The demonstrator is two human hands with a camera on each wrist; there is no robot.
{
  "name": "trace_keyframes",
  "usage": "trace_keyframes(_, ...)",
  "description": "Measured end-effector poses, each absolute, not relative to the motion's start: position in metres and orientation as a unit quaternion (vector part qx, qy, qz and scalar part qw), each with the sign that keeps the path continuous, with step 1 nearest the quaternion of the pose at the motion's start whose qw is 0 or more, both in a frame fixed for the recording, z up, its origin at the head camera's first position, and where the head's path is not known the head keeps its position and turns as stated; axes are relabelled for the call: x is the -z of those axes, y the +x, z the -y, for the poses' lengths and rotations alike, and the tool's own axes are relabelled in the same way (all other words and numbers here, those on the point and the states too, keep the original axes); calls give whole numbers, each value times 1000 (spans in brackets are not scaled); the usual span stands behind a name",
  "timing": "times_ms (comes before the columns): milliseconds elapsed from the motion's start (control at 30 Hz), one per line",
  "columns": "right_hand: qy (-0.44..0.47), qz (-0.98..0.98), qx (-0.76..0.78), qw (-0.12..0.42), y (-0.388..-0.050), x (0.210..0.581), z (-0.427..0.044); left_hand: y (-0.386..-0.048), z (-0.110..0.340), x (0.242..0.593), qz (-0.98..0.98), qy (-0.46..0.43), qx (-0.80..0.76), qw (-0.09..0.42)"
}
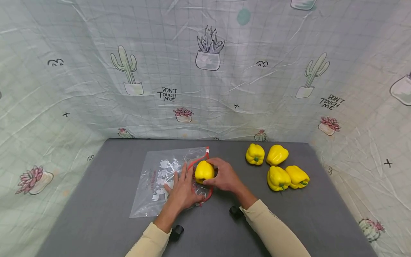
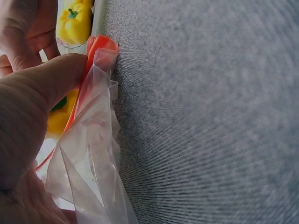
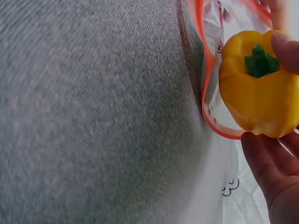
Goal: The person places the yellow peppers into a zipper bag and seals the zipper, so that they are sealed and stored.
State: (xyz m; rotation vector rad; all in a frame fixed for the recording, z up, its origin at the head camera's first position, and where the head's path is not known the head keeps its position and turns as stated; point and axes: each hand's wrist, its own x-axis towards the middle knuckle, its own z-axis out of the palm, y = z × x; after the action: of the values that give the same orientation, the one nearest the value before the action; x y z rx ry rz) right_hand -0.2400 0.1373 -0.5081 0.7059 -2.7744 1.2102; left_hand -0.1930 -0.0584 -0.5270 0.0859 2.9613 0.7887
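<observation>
The right hand [image 1: 226, 176] grips a pepper [image 1: 204, 171] by its sides, thumb opposing fingers, probably for steadiness at the mouth of a bag [image 1: 144, 194]. The left hand [image 1: 183, 192], fingers spread, rests there, seemingly holding that mouth wide. Four other peppers [image 1: 278, 178] sit well apart on the tabletop [image 1: 96, 200].

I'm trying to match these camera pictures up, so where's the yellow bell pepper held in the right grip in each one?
Head: the held yellow bell pepper is below centre.
Left wrist: at the left, about mid-height, partly hidden.
Right wrist: upper right, large and close.
Shared landmark: the red rim of the clear plastic bag.
</observation>
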Motion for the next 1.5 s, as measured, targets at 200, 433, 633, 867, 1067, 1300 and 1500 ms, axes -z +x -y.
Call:
trace_keyframes(200, 225, 893, -390, 14, -240, 510, -133, -193, 58, 527, -965, 31, -258, 41)
trace_keyframes(433, 222, 894, -389, 20, -242, 514, -126, -193, 59, 528, -963, 34, -265, 39)
trace_keyframes(633, 222, 897, -380, 30, -243, 517, -122, -194, 58, 528, -964, 33, -262, 43)
trace_keyframes(867, 223, 897, -380, 36, -243, 518, -117, -194, 58, 528, -963, 34, -263, 45)
trace_keyframes(1067, 223, 878, -422, 25, -243, 522, -116, -195, 58, 528, -962, 34, -265, 49)
trace_keyframes(1300, 191, 800, -567, -36, -243, 527, -126, -194, 57, 528, -962, 41, -265, 44)
trace_keyframes(1500, 144, 805, -570, -77, -248, 529, -128, -195, 58, 528, -962, 36, -267, 47)
